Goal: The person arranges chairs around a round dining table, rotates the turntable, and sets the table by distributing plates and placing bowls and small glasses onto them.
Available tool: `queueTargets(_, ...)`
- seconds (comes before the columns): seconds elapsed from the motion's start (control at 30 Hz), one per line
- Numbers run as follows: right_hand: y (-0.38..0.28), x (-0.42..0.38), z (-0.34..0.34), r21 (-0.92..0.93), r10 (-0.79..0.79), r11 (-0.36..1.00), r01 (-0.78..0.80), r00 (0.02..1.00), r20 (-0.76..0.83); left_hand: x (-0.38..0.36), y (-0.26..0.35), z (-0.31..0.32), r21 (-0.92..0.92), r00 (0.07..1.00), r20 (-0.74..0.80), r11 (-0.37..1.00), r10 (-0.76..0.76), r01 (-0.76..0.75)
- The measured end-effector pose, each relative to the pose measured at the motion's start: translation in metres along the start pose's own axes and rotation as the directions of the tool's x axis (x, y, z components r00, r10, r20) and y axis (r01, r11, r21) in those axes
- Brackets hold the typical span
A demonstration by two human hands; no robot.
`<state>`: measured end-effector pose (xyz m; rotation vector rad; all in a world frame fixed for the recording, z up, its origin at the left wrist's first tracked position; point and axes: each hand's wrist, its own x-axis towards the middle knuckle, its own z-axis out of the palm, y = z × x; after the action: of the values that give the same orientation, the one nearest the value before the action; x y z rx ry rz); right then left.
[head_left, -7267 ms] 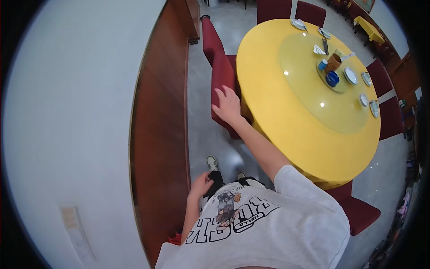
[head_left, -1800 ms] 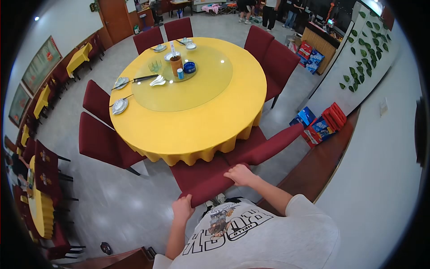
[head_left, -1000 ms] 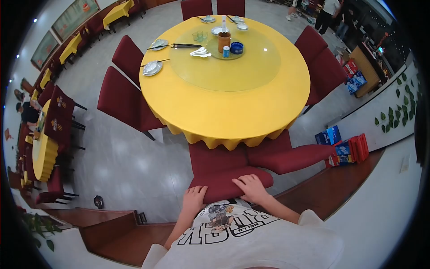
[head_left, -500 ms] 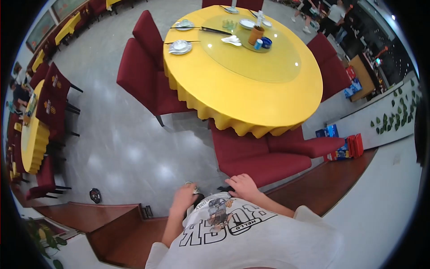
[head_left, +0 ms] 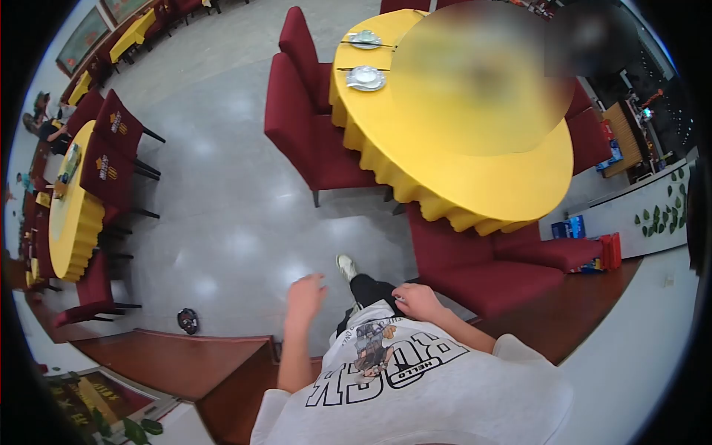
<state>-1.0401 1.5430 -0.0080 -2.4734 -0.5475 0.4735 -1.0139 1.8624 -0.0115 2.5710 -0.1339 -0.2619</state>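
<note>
Your right hand [head_left: 417,302] hangs loose by your hip, fingers curled but gripping nothing, just beside the back of the nearest red chair [head_left: 486,271] and not touching it. That chair stands tucked against the near edge of the round yellow table [head_left: 475,159], its seat partly under the scalloped cloth, with a second red chair [head_left: 564,251] close on its far side. Your left hand [head_left: 305,294] is lifted in front of you over the grey floor [head_left: 215,200], fingers spread and slack, holding nothing and touching nothing. Between your two hands you can see one leg in dark trousers and a pale shoe [head_left: 345,266] stepping out on the floor.

Further along the left rim of the table stand two more red chairs [head_left: 308,141], one behind the other, and on the cloth in front of them lie two place settings with small plates [head_left: 366,76]. The middle of the table is blurred, so what stands there cannot be told. To your left, well apart, is another yellow table [head_left: 70,211] ringed by dark red chairs with gold marks on their backs. A small dark round thing [head_left: 188,320] lies on the floor near the wooden ledge [head_left: 185,360] below you. Red and blue boxes [head_left: 593,245] sit against the wall on the right.
</note>
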Motion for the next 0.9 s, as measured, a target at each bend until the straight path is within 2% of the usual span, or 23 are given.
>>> queueTargets(0.07, -0.019, 0.043, 0.001, 0.062, -0.061, 0.996, 0.065, 0.996, -0.058, 0.025, 0.03, -0.014, -0.042, 0.995, 0.1, 0.999, 0.019, -0.015)
queueTargets(0.13, -0.029, 0.093, 0.004, 0.078, -0.101, 0.991, 0.107, 0.992, -0.078, 0.039, 0.035, -0.008, -0.105, 0.989, 0.075, 0.987, 0.127, -0.119)
queueTargets(0.23, -0.051, 0.165, 0.007, 0.144, -0.125, 0.978, 0.15, 0.978, -0.167, 0.062, -0.007, -0.022, -0.161, 0.944, 0.267, 0.974, 0.196, -0.157)
queueTargets(0.27, -0.061, 0.191, 0.002, 0.148, -0.128, 0.977, 0.155, 0.975, -0.18, 0.068, -0.027, -0.037, -0.14, 0.95, 0.257, 0.98, 0.177, -0.145)
queueTargets(0.33, -0.082, 0.243, 0.001, 0.214, -0.147, 0.956, 0.201, 0.959, -0.241, 0.075, -0.066, -0.082, 0.109, 0.984, 0.156, 0.992, -0.084, 0.067)
queueTargets(0.43, -0.107, 0.315, -0.002, 0.253, -0.181, 0.939, 0.233, 0.96, -0.215, 0.08, -0.133, -0.136, 0.179, 0.974, 0.122, 0.969, -0.194, 0.17)
queueTargets(0.5, -0.123, 0.354, -0.007, 0.221, -0.192, 0.946, 0.238, 0.959, -0.21, 0.087, -0.163, -0.165, 0.163, 0.944, -0.048, 0.93, -0.327, 0.331)
queueTargets(0.53, -0.13, 0.372, -0.009, 0.183, -0.21, 0.95, 0.252, 0.953, -0.219, 0.092, -0.174, -0.172, 0.156, 0.944, -0.049, 0.931, -0.325, 0.329)
queueTargets(0.6, -0.139, 0.409, -0.016, 0.096, -0.254, 0.953, 0.289, 0.928, -0.273, 0.099, -0.202, -0.183, -0.011, 0.851, -0.269, 0.884, -0.452, 0.466)
queueTargets(0.63, -0.146, 0.425, -0.019, 0.02, -0.29, 0.95, 0.312, 0.904, -0.314, 0.104, -0.216, -0.182, -0.015, 0.858, -0.267, 0.892, -0.438, 0.451)
queueTargets(0.67, -0.151, 0.442, -0.024, 0.009, -0.275, 0.956, 0.294, 0.905, -0.325, 0.111, -0.231, -0.175, -0.097, 0.833, -0.24, 0.866, -0.499, 0.49)
queueTargets(0.7, -0.158, 0.462, -0.038, -0.109, -0.27, 0.963, 0.248, 0.853, -0.446, 0.126, -0.243, -0.17, -0.177, 0.81, -0.205, 0.834, -0.55, 0.522)
queueTargets(0.73, -0.164, 0.481, -0.048, -0.22, -0.273, 0.959, 0.177, 0.782, -0.56, 0.144, -0.254, -0.164, -0.176, 0.832, -0.193, 0.852, -0.521, 0.493)
queueTargets(0.8, -0.17, 0.509, -0.05, -0.226, -0.074, 0.971, -0.074, 0.809, -0.584, 0.175, -0.276, -0.173, -0.104, 0.951, 0.058, 0.945, -0.305, 0.309)
queueTargets(0.83, -0.17, 0.524, -0.05, -0.24, 0.003, 0.952, -0.188, 0.792, -0.61, 0.193, -0.291, -0.184, -0.104, 0.963, 0.072, 0.958, -0.26, 0.266)
queueTargets(0.87, -0.172, 0.539, -0.049, -0.242, 0.019, 0.945, -0.222, 0.773, -0.635, 0.212, -0.306, -0.195, -0.104, 0.992, 0.101, 0.991, -0.077, 0.087)
queueTargets(0.9, -0.176, 0.548, -0.042, -0.185, 0.131, 0.931, -0.313, 0.763, -0.633, 0.227, -0.317, -0.209, -0.109, 0.985, 0.136, 0.99, 0.102, -0.088)
